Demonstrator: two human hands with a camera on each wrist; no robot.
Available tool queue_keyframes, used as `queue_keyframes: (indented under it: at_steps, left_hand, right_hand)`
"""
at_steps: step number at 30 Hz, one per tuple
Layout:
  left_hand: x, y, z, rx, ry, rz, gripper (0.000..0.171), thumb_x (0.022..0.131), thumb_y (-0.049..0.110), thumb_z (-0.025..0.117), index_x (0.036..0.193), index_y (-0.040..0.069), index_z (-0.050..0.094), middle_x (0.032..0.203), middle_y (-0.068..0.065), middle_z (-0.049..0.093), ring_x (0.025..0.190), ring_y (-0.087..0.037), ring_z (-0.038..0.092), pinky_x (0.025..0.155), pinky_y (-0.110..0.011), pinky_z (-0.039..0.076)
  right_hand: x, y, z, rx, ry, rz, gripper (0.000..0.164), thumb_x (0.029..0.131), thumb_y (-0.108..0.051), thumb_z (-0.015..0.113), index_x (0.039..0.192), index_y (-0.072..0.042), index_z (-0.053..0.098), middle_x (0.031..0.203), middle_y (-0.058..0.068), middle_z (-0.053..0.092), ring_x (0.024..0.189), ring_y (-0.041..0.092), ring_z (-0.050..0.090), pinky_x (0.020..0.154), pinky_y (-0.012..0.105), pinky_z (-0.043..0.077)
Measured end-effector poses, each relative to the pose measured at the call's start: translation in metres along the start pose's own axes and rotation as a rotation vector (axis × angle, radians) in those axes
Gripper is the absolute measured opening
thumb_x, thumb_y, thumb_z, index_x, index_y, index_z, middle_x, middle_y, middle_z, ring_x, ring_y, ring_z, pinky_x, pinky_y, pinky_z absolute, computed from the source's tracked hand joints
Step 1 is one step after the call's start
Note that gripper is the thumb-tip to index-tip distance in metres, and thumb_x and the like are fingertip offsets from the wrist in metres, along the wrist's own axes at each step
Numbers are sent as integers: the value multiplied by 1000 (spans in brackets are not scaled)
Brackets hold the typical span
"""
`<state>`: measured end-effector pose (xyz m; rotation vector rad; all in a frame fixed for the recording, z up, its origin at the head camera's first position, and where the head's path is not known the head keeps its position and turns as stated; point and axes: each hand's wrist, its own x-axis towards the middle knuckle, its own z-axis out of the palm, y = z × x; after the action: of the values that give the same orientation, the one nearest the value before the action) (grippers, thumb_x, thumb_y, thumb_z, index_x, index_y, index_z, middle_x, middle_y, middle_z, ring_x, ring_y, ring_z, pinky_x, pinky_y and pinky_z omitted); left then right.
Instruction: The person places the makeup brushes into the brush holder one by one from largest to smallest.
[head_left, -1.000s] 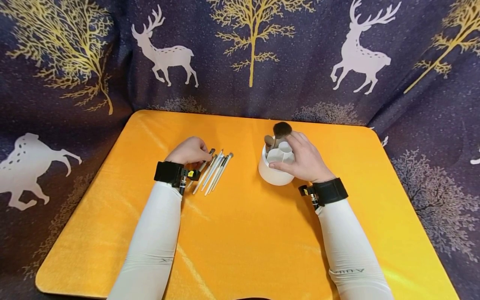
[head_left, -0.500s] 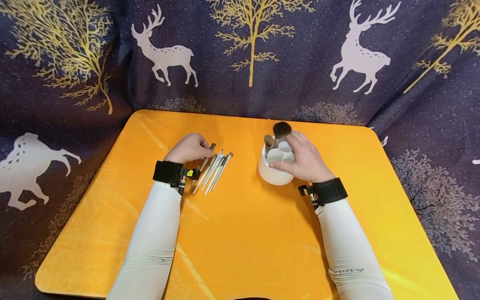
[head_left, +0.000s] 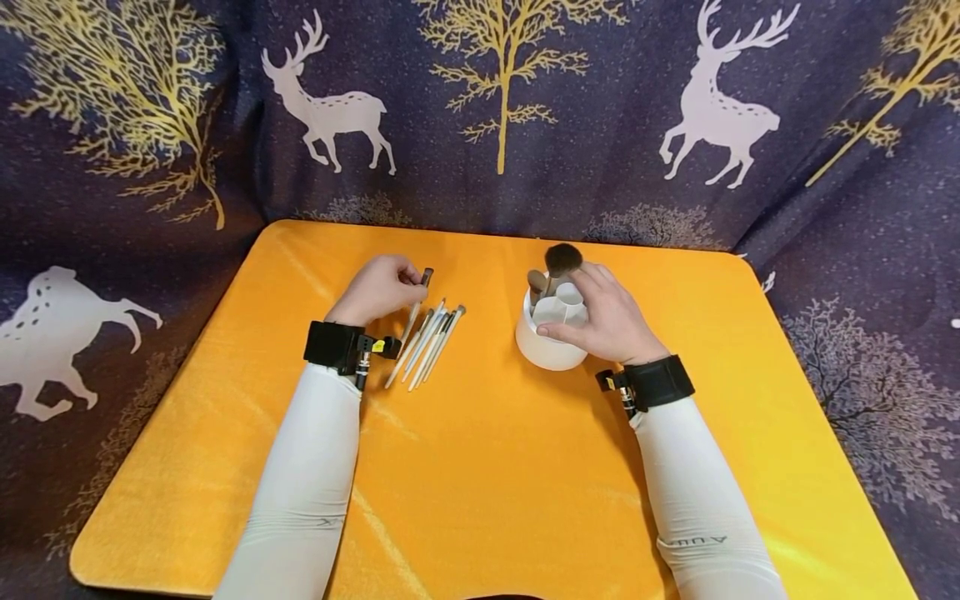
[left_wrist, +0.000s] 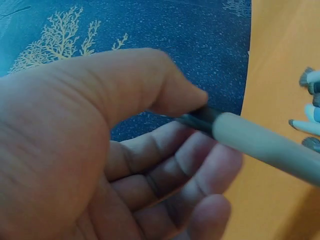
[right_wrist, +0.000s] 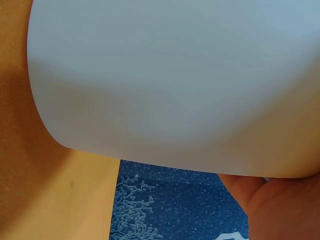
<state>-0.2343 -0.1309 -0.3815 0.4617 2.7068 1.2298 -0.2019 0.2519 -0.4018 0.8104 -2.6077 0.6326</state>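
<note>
In the head view my left hand point(head_left: 379, 290) pinches a makeup brush point(head_left: 412, 320) near its dark ferrule, between thumb and fingers. Its pale handle point(left_wrist: 267, 142) slants away to the right in the left wrist view. Beside it, several slim makeup brushes point(head_left: 429, 352) lie in a loose bundle on the table. A round white brush holder point(head_left: 550, 352) with inner compartments stands upright to the right, and my right hand point(head_left: 617, 321) grips its rim and side. A large fluffy dark brush point(head_left: 563, 259) and a smaller brown one point(head_left: 536, 282) stand in it at the back.
The table point(head_left: 480, 483) has a yellow-orange velvety cover with rounded corners. Behind and beside it hangs a dark blue curtain point(head_left: 450, 192) printed with white deer and golden trees.
My left hand has lifted the makeup brush up and slightly away from the bundle, towards the table's far side. The right hand and the brush holder have stayed in place.
</note>
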Motion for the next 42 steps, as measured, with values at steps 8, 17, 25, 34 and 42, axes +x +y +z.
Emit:
queue_keyframes:
  at_steps: [8,17,25,34,42]
  left_hand:
    - [0,4,-1,-28,75,53,15,89,24,67,102,16,63,93,-4,62,79,-22,55,73,-38,45]
    - [2,13,1,-44,145,94,18,87,25,69,101,17,63,94,-2,60,81,-19,54,74,-37,44]
    - [2,17,3,-73,185,132,19,86,24,71,101,17,63,94,0,61,83,-17,55,76,-35,45]
    - [2,25,6,-83,192,173,18,85,25,71,99,17,63,92,1,62,81,-16,55,76,-36,45]
    - [3,26,8,-69,228,216,15,85,26,71,97,20,63,90,4,61,82,-14,55,76,-36,44]
  right_hand:
    - [-1,0,0,3,-7,6,90,72,-75,69,146,-31,43,149,-5,41,133,19,36,101,50,38]
    - [-1,1,-1,8,-7,3,90,72,-74,69,147,-33,41,149,-7,40,132,18,37,101,50,38]
    - [-2,-1,-1,6,-9,10,91,71,-75,70,146,-31,43,148,-5,41,133,18,37,101,50,38]
    - [-2,0,0,-1,-3,6,90,72,-75,69,145,-28,45,147,-4,42,133,18,37,101,50,39]
    - [-1,-1,0,-2,-3,5,89,72,-75,69,144,-29,46,147,-4,42,133,18,36,100,50,39]
